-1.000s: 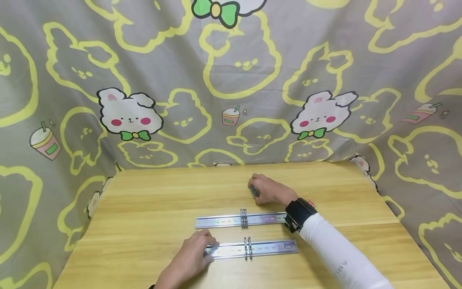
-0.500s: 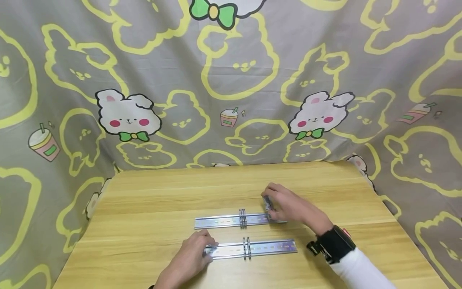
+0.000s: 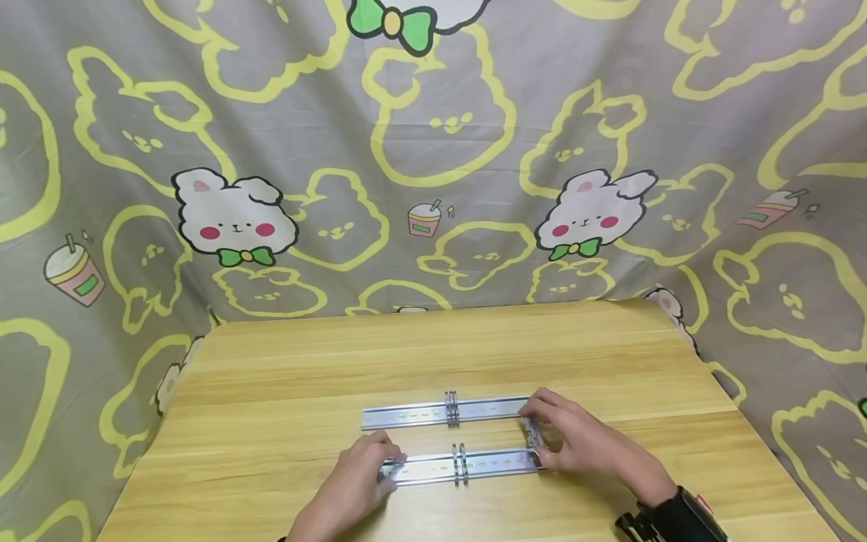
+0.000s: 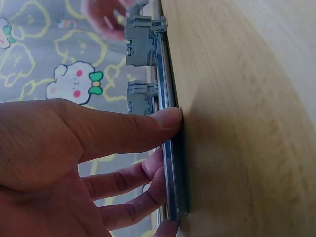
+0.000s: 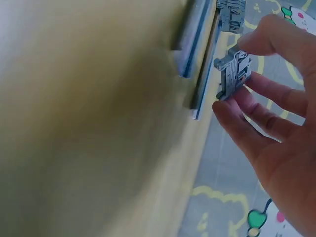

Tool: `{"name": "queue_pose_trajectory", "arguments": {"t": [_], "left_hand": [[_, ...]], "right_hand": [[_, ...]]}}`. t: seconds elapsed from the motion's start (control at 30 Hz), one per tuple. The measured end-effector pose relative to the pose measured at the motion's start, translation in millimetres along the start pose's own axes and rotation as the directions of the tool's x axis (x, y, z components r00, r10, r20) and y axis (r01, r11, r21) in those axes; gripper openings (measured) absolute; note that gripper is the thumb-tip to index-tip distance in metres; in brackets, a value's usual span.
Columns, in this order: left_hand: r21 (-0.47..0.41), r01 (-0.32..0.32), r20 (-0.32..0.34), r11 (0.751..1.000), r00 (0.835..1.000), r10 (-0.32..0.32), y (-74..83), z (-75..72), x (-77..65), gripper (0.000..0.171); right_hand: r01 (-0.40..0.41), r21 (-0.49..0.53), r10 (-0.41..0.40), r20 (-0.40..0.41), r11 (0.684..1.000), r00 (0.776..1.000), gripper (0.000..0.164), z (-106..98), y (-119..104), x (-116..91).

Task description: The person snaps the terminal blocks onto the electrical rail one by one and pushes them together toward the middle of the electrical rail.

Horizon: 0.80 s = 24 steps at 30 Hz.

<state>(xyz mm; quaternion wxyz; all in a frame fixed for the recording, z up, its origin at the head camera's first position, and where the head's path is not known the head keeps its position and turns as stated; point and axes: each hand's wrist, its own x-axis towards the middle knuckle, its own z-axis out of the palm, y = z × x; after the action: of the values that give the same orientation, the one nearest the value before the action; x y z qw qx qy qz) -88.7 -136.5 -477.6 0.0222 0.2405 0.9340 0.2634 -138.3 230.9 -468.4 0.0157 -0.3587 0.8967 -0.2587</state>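
Observation:
Two slotted metal DIN rails lie roughly parallel on the table in the head view: the near rail [image 3: 497, 463] and the far rail [image 3: 406, 415]. Thumb and fingers of my left hand [image 3: 352, 478] pinch the near rail's left end by its edges. Small grey terminal blocks [image 3: 460, 464] stand upright across the middle of the near rail, and more blocks [image 3: 451, 409] sit on the far one. My right hand [image 3: 576, 433] holds a loose grey terminal block [image 5: 234, 71] between thumb and fingertips. It is at the rails' right ends, above the table.
The wooden table [image 3: 305, 361] reaches back to a grey curtain [image 3: 467, 150] printed with rabbits and cups. Curtain cloth also hangs at the left and right sides. A black strap with a device [image 3: 684, 516] is on the right wrist.
My right hand has come from behind the far rail toward me and to the right, carrying the terminal block to the rails' right ends. The left hand keeps its hold on the near rail.

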Motion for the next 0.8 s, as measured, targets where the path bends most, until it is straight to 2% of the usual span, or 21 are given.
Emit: {"name": "queue_pose_trajectory", "arguments": {"t": [0.17,0.33,0.8], "left_hand": [[0.006,-0.010,-0.009,1.000,1.000,0.010,0.3,0.3,-0.1,0.026],[0.014,-0.010,-0.009,1.000,1.000,0.010,0.5,0.9,-0.1,0.026],[0.011,-0.008,-0.009,1.000,1.000,0.008,0.1,1.3,0.2,0.026]], "right_hand": [[-0.048,0.151,0.048,0.004,0.987,0.999,0.048,2,2,-20],[-0.033,0.156,0.042,-0.053,0.987,0.998,0.049,1,4,-31],[-0.042,0.193,0.056,-0.069,0.980,0.996,0.049,4,8,-43]]}}
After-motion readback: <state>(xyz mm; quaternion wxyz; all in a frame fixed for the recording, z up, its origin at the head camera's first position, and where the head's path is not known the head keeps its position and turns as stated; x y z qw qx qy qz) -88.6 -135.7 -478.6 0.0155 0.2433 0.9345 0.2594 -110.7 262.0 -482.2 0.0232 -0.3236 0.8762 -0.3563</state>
